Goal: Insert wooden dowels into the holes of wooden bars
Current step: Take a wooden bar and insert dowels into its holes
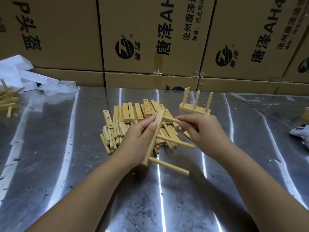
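Note:
My left hand (138,139) grips a pale wooden bar (153,139), held slanted above the metal table. Two dowels stick out of the bar to the right, a middle one (175,141) and a lower one (168,165). My right hand (203,129) pinches a third dowel (170,119) whose tip sits at the bar's upper end. Beneath my hands lie a heap of loose dowels (113,136) and a stack of drilled bars (133,112).
A finished bar with upright dowels (195,104) stands at the back right. Cardboard boxes (150,39) wall off the far side of the metal table (66,164). Plastic wrap (55,88) and more wooden pieces (8,99) lie far left; a white object (301,133) sits at the right edge.

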